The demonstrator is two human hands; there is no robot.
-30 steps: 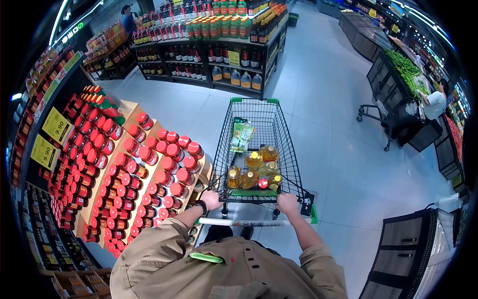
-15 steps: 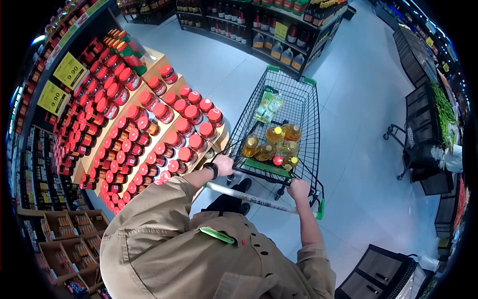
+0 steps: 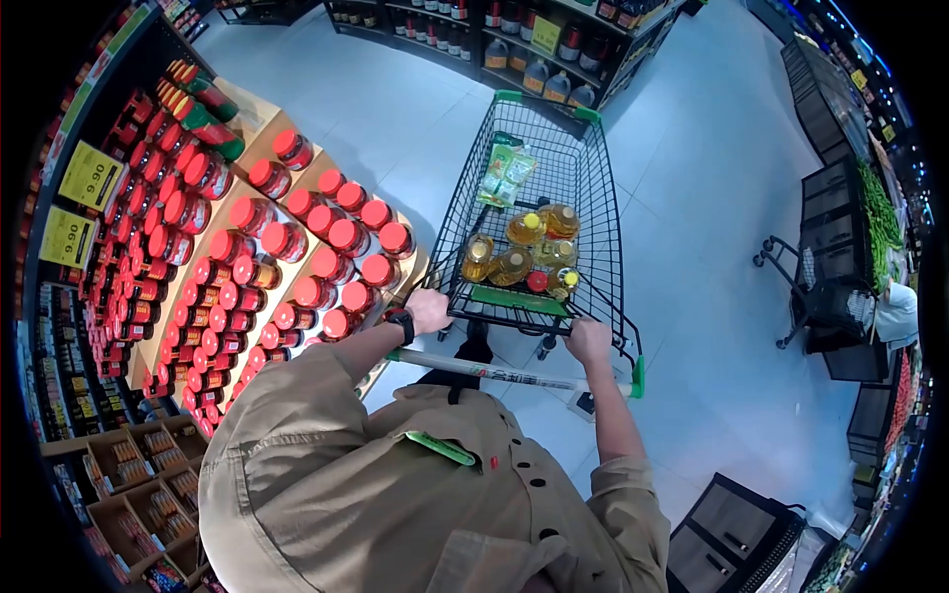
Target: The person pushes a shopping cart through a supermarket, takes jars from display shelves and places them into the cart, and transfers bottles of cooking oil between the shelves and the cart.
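A black wire shopping cart with green corner pieces stands in front of me. My left hand, with a dark band on its wrist, is closed on the left rear of its frame. At the right rear, my right hand is wrapped round the frame as well. The cart's white push bar runs between me and the basket, below both hands. Inside the basket, several bottles of yellow oil are grouped near the rear. Farther forward lies a green-and-white packet.
Close on the left rises a stepped display of red-lidded jars with yellow price signs. A bottle shelf stands ahead. To the right are a black cart, a person in white and produce stands. A dark cabinet sits at lower right.
My view has shifted forward along the aisle. The jar display has slid left and down, and the bottle shelf looks nearer to the cart. Both hands keep their hold.
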